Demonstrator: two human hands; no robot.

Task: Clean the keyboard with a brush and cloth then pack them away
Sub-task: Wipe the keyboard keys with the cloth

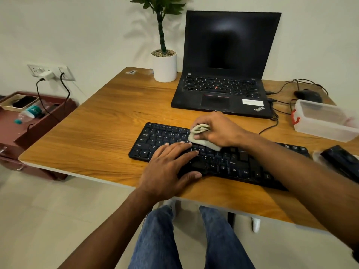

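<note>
A black keyboard (223, 162) lies on the wooden desk (108, 117) near its front edge. My right hand (219, 129) grips a folded beige cloth (202, 140) and presses it on the keys near the keyboard's upper middle. My left hand (169, 167) lies flat on the keyboard's left half, fingers spread, thumb at the front edge, holding nothing. A dark object (342, 162), possibly the brush, lies at the desk's right edge; I cannot tell for sure.
An open black laptop (225, 74) stands behind the keyboard. A white pot with a plant (165, 66) sits to its left. A clear plastic box (326, 121), a mouse (308, 96) and cables occupy the right. A maroon side cabinet (29, 125) stands at left.
</note>
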